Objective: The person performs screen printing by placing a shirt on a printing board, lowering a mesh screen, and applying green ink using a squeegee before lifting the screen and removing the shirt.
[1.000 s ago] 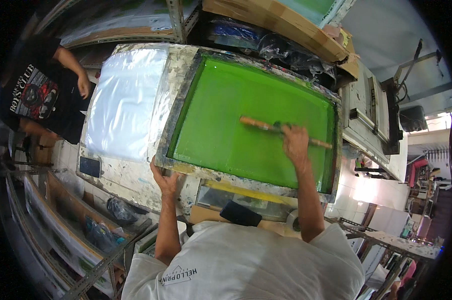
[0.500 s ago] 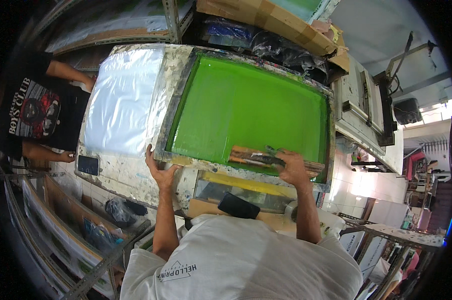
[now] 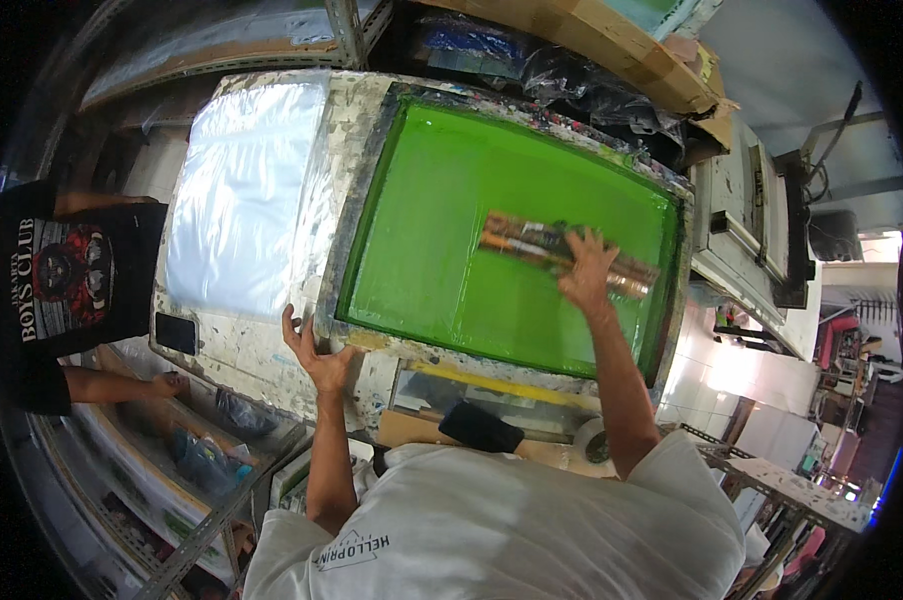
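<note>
A screen-printing frame (image 3: pixel 350 245) with bright green mesh (image 3: pixel 427 215) lies on the paint-stained table. My right hand (image 3: pixel 590 270) is closed over a long wooden squeegee (image 3: pixel 522 238), slightly blurred, at the middle right of the mesh. The squeegee slants, its left end farther from me than its right. Beside the frame's near left corner is my left hand (image 3: pixel 320 360), holding nothing, fingers and thumb apart. Left of the frame, glossy pale plastic sheets (image 3: pixel 244 200) lie flat on the table.
A black phone (image 3: pixel 176 336) lies at the table's near left corner. Close to my body are a dark flat object (image 3: pixel 481 427) and a roll of tape (image 3: pixel 594 440). A co-worker in a black shirt (image 3: pixel 82 270) stands at left. Racks (image 3: pixel 192 510) and a cardboard box (image 3: pixel 612 45) surround the table.
My right hand has moved the squeegee from the frame's near edge toward the middle of the mesh. My left hand stays by the corner. The co-worker's hand has drawn away from the plastic sheets.
</note>
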A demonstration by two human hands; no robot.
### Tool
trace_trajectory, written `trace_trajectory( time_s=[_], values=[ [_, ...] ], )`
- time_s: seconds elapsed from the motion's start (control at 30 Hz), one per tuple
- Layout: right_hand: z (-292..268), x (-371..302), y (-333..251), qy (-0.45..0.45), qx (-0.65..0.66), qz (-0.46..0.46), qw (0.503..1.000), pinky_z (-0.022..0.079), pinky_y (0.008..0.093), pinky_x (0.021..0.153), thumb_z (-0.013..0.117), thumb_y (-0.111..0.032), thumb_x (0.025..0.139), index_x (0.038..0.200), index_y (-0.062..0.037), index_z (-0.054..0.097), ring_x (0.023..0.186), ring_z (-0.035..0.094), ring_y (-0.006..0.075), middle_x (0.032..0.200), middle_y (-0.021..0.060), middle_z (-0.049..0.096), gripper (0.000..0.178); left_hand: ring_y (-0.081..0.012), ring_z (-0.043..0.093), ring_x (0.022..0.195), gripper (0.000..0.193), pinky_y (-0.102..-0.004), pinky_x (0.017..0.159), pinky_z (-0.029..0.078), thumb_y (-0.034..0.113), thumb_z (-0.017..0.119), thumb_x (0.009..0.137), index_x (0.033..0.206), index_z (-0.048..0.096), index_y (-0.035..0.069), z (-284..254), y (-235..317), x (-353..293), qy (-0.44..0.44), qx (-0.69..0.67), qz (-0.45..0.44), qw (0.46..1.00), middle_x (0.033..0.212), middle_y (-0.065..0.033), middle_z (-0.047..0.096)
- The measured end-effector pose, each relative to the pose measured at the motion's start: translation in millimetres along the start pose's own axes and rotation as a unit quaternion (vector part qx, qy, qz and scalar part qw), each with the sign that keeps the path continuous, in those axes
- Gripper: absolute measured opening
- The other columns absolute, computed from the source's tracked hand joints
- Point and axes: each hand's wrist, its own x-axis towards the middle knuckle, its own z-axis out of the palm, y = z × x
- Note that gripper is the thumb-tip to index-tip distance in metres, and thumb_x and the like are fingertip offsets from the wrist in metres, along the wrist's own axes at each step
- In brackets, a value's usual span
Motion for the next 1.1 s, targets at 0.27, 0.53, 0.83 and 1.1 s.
trace_trajectory(
  time_s=[0.27, 0.53, 0.83, 1.1],
  values=[
    [5.7, 147.1, 56.6, 0.062, -0.019, -0.038, 0.997, 0.007, 0.0729, 0.099, 0.058, -0.029, 0.054, 0.130, -0.0097, 0.048, 0.130, 0.024, 0.0549, 0.140, 0.0293, 0.034, 0.079, -0.0312, 0.036, 0.120, 0.077, -0.0451, 0.100, 0.033, 0.024, 0.085, 0.051, 0.119, 0.056, 0.001, 0.2, 5.8, -0.5, -0.002, -0.010, -0.038, 0.999, 0.139, -0.0153, 0.031],
    [-15.1, 183.1, 50.0, -0.010, -0.152, -0.018, 0.988, 0.010, 0.0706, 0.101, 0.062, -0.027, 0.064, 0.141, -0.0168, 0.034, 0.134, 0.015, 0.0514, 0.145, 0.0241, 0.028, 0.083, -0.0265, 0.046, 0.111, 0.076, -0.0389, 0.097, 0.037, 0.011, 0.083, 0.057, 0.123, 0.049, -0.002, 9.4, -3.6, -8.5, -0.005, -0.186, -0.106, 0.977, 0.125, -0.0132, 0.045],
    [-140.6, 34.0, -52.4, -0.027, -0.059, -0.063, 0.996, 0.017, 0.0570, 0.109, 0.069, -0.028, 0.072, 0.135, -0.0090, 0.039, 0.134, 0.020, 0.0431, 0.142, 0.0233, 0.029, 0.072, -0.0249, 0.050, 0.105, 0.075, -0.0364, 0.094, 0.039, 0.009, 0.082, 0.059, 0.123, 0.045, -0.004, 4.4, 4.3, -8.3, 0.059, -0.190, -0.068, 0.978, 0.115, -0.0105, 0.052],
    [-230.9, -135.8, -113.8, -0.092, -0.127, -0.005, 0.988, 0.021, 0.0601, 0.105, 0.068, -0.017, 0.072, 0.123, -0.0067, 0.052, 0.129, 0.031, 0.0442, 0.135, 0.0204, 0.040, 0.055, -0.0278, 0.047, 0.114, 0.075, -0.0406, 0.099, 0.036, 0.013, 0.081, 0.064, 0.127, 0.044, -0.006, -11.0, 95.9, 86.9, 0.186, -0.206, 0.056, 0.959, 0.120, -0.0146, 0.050]
  ],
)
